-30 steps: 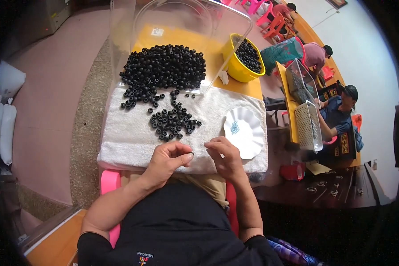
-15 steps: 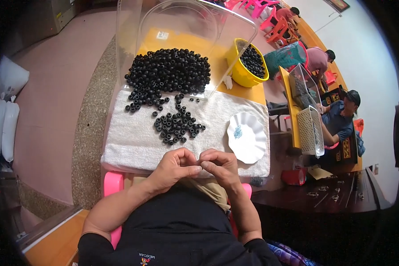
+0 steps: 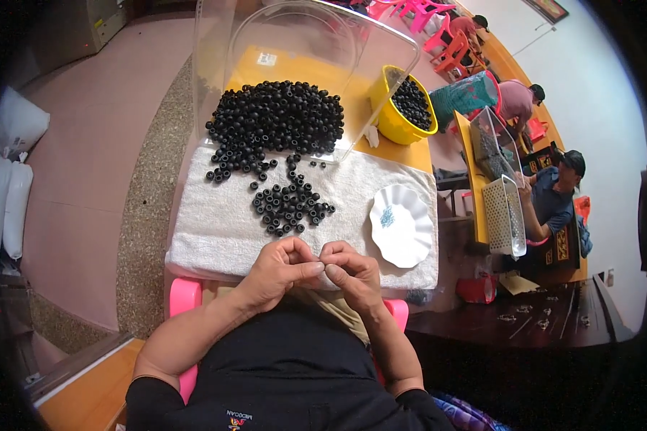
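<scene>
Close together at the near edge of a white towel (image 3: 208, 237), my left hand (image 3: 284, 269) and my right hand (image 3: 351, 273) meet at their fingertips. Both are closed in a pinch; whatever lies between the fingers is too small and covered to name. Just beyond them a loose cluster of small round black parts with holes (image 3: 289, 208) rests on the towel. To the right, a white scalloped plate (image 3: 410, 237) carries a little heap of tiny blue pieces (image 3: 387, 217).
A clear plastic bin (image 3: 349, 147) on its side spills a large pile of black parts (image 3: 277, 118) onto the towel. Behind the plate stands a yellow tub (image 3: 406, 129) of black parts. At right, a person (image 3: 553, 194) works beside a white perforated basket (image 3: 503, 215).
My hands stay nearly in place, fingertips still pinched together. At right, the co-worker's arm has shifted near the basket. The whole view has moved very slightly.
</scene>
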Demonstrator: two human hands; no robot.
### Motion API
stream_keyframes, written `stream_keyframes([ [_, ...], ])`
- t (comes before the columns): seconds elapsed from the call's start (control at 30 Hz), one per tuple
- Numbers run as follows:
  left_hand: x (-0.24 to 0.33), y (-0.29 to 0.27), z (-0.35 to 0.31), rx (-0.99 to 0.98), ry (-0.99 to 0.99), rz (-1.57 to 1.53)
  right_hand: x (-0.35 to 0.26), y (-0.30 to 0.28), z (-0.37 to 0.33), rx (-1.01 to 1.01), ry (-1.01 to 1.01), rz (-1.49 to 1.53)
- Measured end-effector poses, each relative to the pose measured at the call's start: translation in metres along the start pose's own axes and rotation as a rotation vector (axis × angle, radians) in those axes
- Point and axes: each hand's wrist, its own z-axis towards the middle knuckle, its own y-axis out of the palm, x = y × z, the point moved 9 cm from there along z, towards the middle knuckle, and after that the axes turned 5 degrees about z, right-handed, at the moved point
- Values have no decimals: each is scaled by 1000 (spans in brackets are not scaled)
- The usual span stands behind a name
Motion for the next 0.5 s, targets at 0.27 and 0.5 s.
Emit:
stream_keyframes([
  [0.27,9,-6,0,48,46,15,-26,-9,28,-32,-52,-328],
  [0.5,6,-9,2,60,104,143,-51,-21,123,65,-485,-1021],
])
